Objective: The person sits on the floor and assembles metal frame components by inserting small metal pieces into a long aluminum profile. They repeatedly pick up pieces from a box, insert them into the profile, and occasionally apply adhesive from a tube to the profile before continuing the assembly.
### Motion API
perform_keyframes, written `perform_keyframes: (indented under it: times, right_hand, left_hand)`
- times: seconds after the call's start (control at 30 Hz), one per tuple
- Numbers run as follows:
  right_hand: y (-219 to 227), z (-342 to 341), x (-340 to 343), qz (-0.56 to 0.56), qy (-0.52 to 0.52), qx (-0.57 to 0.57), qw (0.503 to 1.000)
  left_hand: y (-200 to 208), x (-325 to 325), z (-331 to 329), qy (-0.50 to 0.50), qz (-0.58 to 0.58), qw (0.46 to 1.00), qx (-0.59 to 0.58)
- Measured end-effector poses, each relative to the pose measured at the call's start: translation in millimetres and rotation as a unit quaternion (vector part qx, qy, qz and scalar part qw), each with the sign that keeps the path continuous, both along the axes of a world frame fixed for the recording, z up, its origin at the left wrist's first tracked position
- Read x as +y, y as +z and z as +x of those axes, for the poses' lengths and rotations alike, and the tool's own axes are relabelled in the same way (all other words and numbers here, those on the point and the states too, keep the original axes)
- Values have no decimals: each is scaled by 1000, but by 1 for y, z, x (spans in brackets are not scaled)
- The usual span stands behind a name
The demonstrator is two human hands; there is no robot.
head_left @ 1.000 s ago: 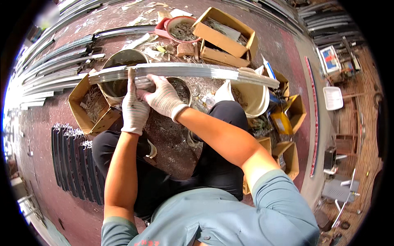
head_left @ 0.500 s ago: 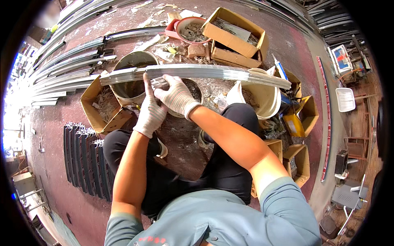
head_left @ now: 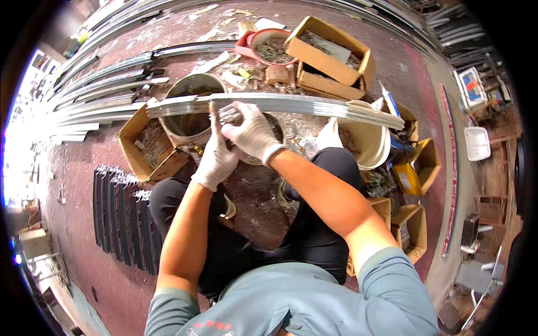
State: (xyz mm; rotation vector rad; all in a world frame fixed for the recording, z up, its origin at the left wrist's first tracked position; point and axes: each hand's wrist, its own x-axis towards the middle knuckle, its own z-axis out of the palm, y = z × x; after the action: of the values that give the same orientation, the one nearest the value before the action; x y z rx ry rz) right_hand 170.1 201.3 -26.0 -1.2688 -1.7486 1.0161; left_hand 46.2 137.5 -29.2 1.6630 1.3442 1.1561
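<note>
In white striped gloves, my two hands meet just below a bundle of long silver metal strips (head_left: 302,105). The strips lie crosswise over a grey bucket (head_left: 216,84) at left and a cream bucket (head_left: 381,147) at right. Several short silver metal pieces (head_left: 228,114) are gripped between my hands. My right hand (head_left: 253,133) closes over them from the right. My left hand (head_left: 217,159) holds them from below, its index finger stretched up to the strips; its other fingers are partly hidden. Behind my right hand stands a round container (head_left: 274,126), partly covered.
Cardboard boxes with small metal parts stand at left (head_left: 128,143), far middle (head_left: 358,70) and right (head_left: 428,162). A red basin (head_left: 252,47) holds more parts. Dark strips (head_left: 120,224) lie in a row at left. Long metal profiles (head_left: 120,75) cover the far-left floor.
The whole view has shifted slightly, so everything sits a little further right and lower. My right fingers have shifted slightly over the short pieces; both hands stay at the strips.
</note>
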Motion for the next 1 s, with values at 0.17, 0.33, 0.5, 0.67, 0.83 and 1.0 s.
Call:
perform_keyframes:
  times: [0.17, 0.33, 0.5, 0.67, 0.83, 1.0]
  right_hand:
    - [30, 2, 7, 4, -26, 0, 1000]
    - [52, 75, 60, -60, -4, 103, 993]
    - [15, 220, 133, -99, -186, -97, 973]
    - [-45, 321, 155, -153, -284, -341, 883]
    - [-70, 325, 157, -157, -280, -418, 850]
    - [-73, 314, 151, -149, -222, -484, 833]
  left_hand:
    - [17, -6, 5, -11, -31, 998, -54]
    - [21, -4, 13, -11, -1, 994, -107]
    - [19, -8, 13, -24, -44, 994, -101]
    - [16, -10, 13, -63, -92, 992, -62]
    - [15, -11, 13, -57, -108, 992, 1]
    - [6, -8, 12, -66, -122, 990, -5]
